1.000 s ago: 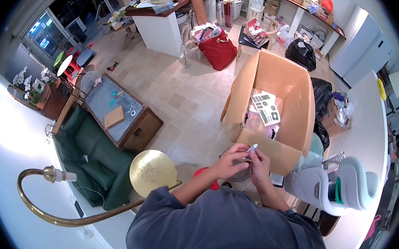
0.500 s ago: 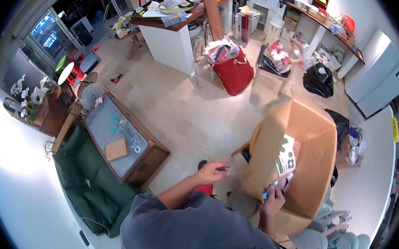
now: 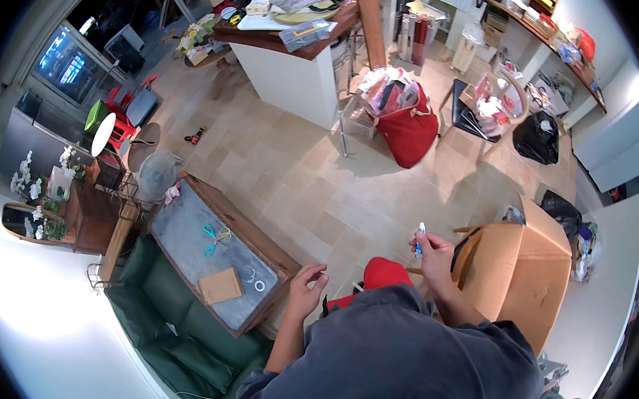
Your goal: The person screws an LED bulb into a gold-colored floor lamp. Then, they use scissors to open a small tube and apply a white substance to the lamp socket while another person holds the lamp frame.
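Head view: right hand (image 3: pixel 434 256) pinches small slim white-and-blue tube (image 3: pixel 421 230), right of grey-topped brown table (image 3: pixel 185 216). Left hand (image 3: pixel 305 292) part-open, fingers loosely curled, near table's right end. Flat brown rectangular box (image 3: pixel 220 286) on table; tall tan cardboard carton (image 3: pixel 502 260) well right of table.

My tube (image 3: pixel 419 241): white and blue
My shirt (image 3: pixel 398 353): slate grey
Bench (image 3: pixel 184 227): mottled grey top, brown sides
Scissors (image 3: pixel 210 249): teal
Sofa (image 3: pixel 158 281): dark green

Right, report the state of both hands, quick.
Left hand: open, fingers loosely bent, nothing visible in it.
Right hand: closed, holding a small white-and-blue tube upright.
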### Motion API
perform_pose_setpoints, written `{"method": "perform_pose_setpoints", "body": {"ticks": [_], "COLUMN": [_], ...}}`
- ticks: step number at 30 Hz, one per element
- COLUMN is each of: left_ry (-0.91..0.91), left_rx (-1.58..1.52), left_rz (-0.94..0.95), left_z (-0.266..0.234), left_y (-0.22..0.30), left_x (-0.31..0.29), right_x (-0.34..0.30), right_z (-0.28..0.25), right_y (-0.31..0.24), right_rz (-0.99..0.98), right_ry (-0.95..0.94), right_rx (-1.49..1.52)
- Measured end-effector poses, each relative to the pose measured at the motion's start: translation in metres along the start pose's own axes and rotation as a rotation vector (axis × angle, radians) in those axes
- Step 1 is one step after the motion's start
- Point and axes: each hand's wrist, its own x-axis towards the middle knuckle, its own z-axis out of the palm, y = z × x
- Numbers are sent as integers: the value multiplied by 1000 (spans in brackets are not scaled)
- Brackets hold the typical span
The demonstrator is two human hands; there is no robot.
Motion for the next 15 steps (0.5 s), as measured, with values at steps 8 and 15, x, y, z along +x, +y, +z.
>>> {"method": "perform_pose_setpoints", "body": {"ticks": [8, 15], "left_ry": [262, 546], "left_rx": [-1, 0], "left_rz": [-278, -190], "left_z": [-70, -151], "left_y": [14, 20], "left_x": [150, 251], "right_x": [183, 343], "right_z": [158, 342], "right_y": [-28, -57], "right_rz": [-46, -183], "right_ry": [-147, -595], "right_rx": [-77, -120]}}
